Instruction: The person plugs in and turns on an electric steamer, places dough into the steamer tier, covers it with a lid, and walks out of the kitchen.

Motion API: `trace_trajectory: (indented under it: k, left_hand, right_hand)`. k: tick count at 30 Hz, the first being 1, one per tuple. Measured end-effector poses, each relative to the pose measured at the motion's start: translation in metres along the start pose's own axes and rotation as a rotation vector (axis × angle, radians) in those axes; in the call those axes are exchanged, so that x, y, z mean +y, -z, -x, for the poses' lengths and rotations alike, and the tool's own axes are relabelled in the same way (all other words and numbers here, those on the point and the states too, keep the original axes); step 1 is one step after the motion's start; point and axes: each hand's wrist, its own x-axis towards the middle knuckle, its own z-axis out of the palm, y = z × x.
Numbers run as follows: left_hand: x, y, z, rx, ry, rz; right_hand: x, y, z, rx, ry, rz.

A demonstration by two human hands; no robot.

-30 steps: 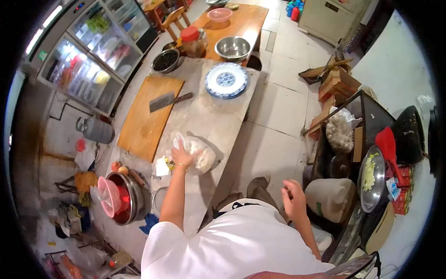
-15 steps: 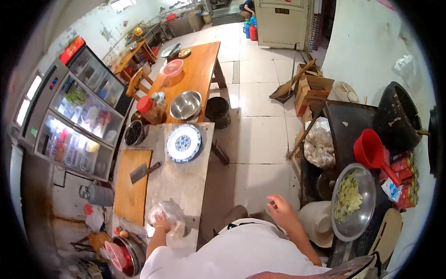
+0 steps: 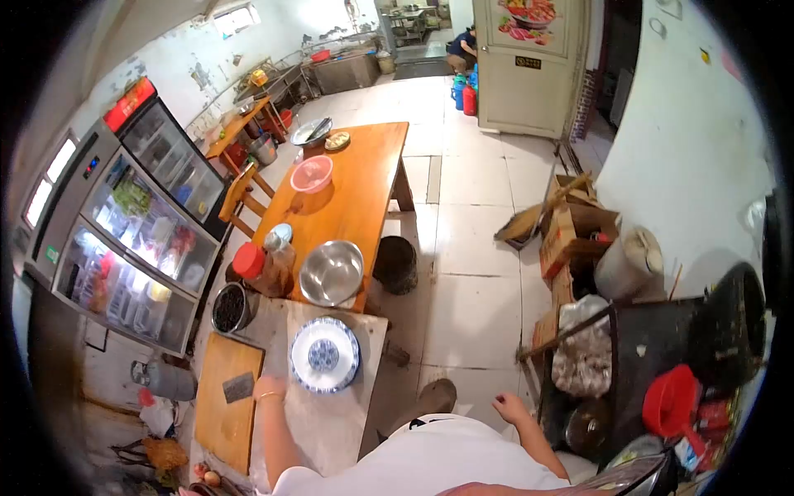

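Note:
My left hand (image 3: 269,387) is closed around the handle of a cleaver, hiding the handle. The cleaver's dark rectangular blade (image 3: 239,388) lies over the wooden cutting board (image 3: 217,422). To the right of this hand, a blue-and-white patterned plate (image 3: 302,376) rests on the pale tabletop (image 3: 335,422). My right hand (image 3: 513,408) hangs in the air by my side, left of the dark counter, fingers loosely apart and holding nothing.
A steel bowl (image 3: 332,277), a red-lidded jar (image 3: 250,261) and a pot of dark contents (image 3: 231,309) stand beyond the plate. On my right, the dark counter (image 3: 653,335) holds a red ladle (image 3: 670,403). A person (image 3: 461,50) crouches near the far door.
My left hand has left the clear plastic bag and moved forward to the cleaver's handle. The view has shifted forward. My right hand has lowered, its fingers less spread.

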Motion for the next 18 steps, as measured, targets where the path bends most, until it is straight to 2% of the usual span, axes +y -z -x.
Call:
trace_trajectory:
  k: [2, 3, 4, 5, 6, 7, 8, 11, 16, 18]
  left_hand:
    - [0.079, 0.02, -0.018, 0.166, -0.231, 0.241]
    - [0.131, 0.044, -0.015, 0.146, -0.34, 0.356]
    - [0.176, 0.039, -0.026, 0.074, -0.473, 0.466]
    - [0.23, 0.061, -0.012, -0.01, -0.592, 0.528]
    - [0.271, 0.071, 0.001, 0.014, -0.793, 0.505]
    - [0.305, 0.08, 0.013, -0.019, -0.991, 0.495]
    - [0.339, 0.071, 0.019, -0.104, -1.1, 0.391]
    - [0.412, 0.079, 0.052, -0.405, -1.388, 0.301]
    - [0.506, 0.075, 0.05, -0.621, -1.561, 0.176]
    - [0.544, 0.073, 0.027, -0.637, -1.535, 0.131]
  right_hand:
    - [0.055, -0.005, -0.03, -0.125, -0.218, -0.093]
    - [0.09, -0.016, -0.04, -0.087, -0.379, -0.291]
    - [0.12, -0.023, -0.046, -0.048, -0.538, -0.492]
    - [0.141, -0.02, -0.045, 0.06, -0.696, -0.693]
    - [0.148, -0.016, -0.047, 0.169, -0.855, -0.895]
    - [0.142, -0.007, -0.039, 0.301, -0.929, -1.051]
    - [0.138, 0.0, -0.032, 0.442, -1.001, -1.205]
    - [0.158, 0.005, -0.044, 0.428, -1.042, -1.189]
    - [0.137, 0.031, -0.106, 0.269, -1.024, -1.14]
    - [0.129, 0.049, -0.146, 0.201, -0.989, -1.117]
